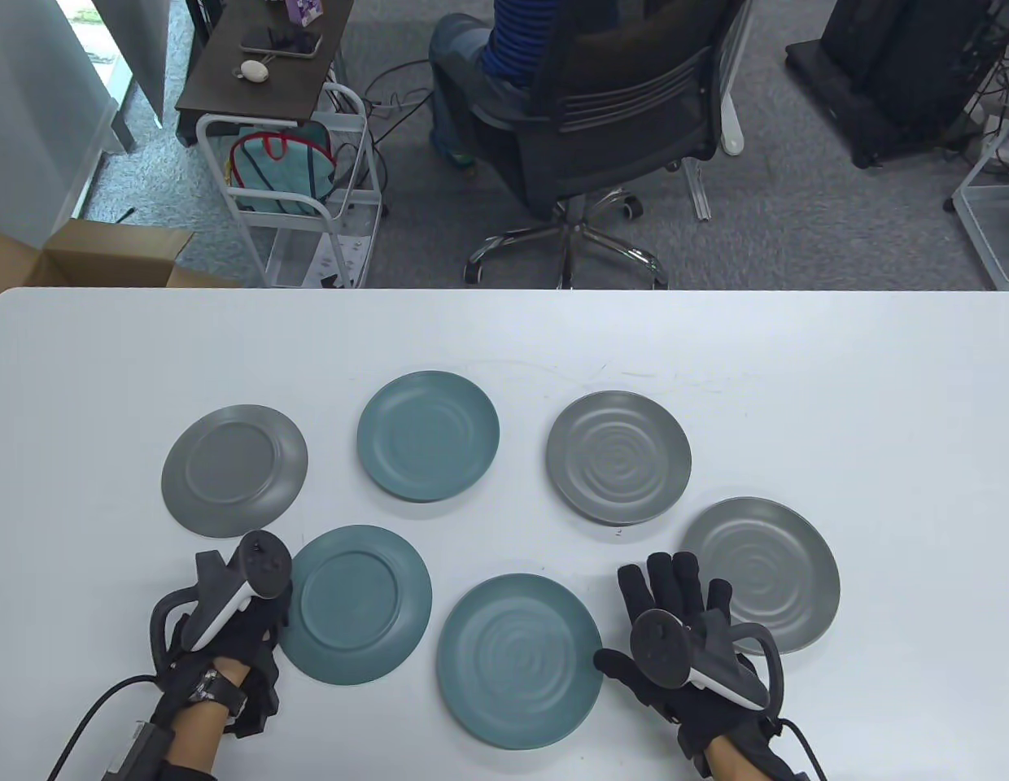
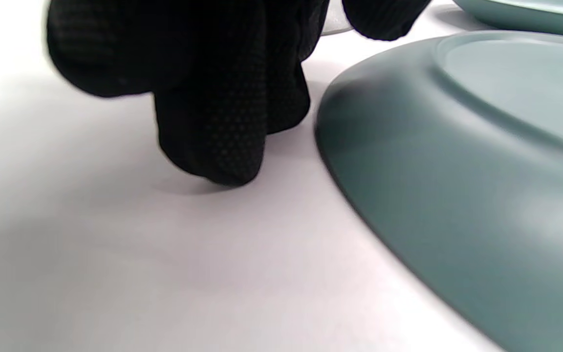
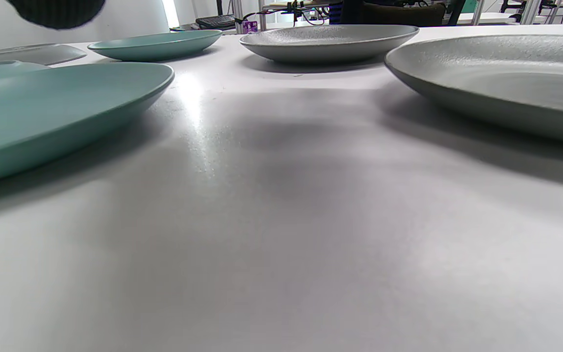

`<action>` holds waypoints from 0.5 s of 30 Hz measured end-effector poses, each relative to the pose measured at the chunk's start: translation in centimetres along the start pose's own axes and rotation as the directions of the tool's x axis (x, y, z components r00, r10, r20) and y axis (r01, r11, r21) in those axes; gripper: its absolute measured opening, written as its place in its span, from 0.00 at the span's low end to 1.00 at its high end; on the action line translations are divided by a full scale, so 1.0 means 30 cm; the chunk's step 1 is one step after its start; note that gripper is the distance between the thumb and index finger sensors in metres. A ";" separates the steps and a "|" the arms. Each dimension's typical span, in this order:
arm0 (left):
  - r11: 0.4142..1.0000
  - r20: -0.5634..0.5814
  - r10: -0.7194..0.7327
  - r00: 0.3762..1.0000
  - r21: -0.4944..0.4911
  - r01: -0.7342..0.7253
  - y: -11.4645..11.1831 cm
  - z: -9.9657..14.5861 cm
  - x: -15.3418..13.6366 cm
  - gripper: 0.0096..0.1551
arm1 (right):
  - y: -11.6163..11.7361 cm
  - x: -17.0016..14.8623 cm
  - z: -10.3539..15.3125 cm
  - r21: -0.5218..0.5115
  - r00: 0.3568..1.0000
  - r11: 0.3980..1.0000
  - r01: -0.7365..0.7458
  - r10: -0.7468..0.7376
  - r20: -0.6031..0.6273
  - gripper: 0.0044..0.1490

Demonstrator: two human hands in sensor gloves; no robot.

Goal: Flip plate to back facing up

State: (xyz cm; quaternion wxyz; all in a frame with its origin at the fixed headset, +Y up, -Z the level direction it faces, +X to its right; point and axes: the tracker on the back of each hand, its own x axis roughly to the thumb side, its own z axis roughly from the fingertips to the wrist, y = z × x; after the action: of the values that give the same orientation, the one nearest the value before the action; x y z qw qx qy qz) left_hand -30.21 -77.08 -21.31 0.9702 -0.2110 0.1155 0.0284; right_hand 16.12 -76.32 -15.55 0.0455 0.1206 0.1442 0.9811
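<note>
The round teal plate with rippled rings (image 1: 519,661), nearest the table's front edge, lies face up between the two hands. The right hand (image 1: 683,630) rests flat on the white table (image 1: 879,366) just beside that plate's right rim — fingers spread wide, holding nothing, thumb tip close to or touching the rim; I cannot tell which. The left hand (image 1: 228,626) sits at the left rim of the teal plate lying back up (image 1: 354,604). In the left wrist view its fingers (image 2: 223,132) curl down to the tabletop just beside that rim (image 2: 457,161), gripping nothing. Farther back, a grey plate with its back up (image 1: 234,470) lies at the left, a smooth teal plate (image 1: 428,435) in the middle, and a ringed grey plate (image 1: 618,468) to the right. Another ringed grey plate (image 1: 761,575) lies beside the right hand.
</note>
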 end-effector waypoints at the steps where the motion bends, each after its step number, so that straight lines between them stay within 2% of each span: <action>1: 1.000 0.001 -0.001 1.000 -0.001 0.001 0.000 0.000 0.001 0.36 | 0.000 0.000 0.000 0.000 1.000 1.000 0.004 -0.004 0.000 0.62; 8: 1.000 0.022 0.008 1.000 0.018 -0.008 0.025 0.015 0.015 0.38 | -0.001 0.000 0.001 -0.003 1.000 1.000 0.008 -0.008 0.003 0.62; 15: 0.995 0.122 0.024 0.992 0.089 -0.035 0.120 0.061 0.109 0.45 | -0.001 0.002 0.000 -0.005 1.000 1.000 0.010 -0.010 0.004 0.62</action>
State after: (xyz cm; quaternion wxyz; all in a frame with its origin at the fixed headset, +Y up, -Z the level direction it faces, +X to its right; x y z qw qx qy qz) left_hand -27.02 -73.02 -21.92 0.9835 -0.1630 0.0611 0.0502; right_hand 16.07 -76.28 -15.55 0.0511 0.1218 0.1421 0.9810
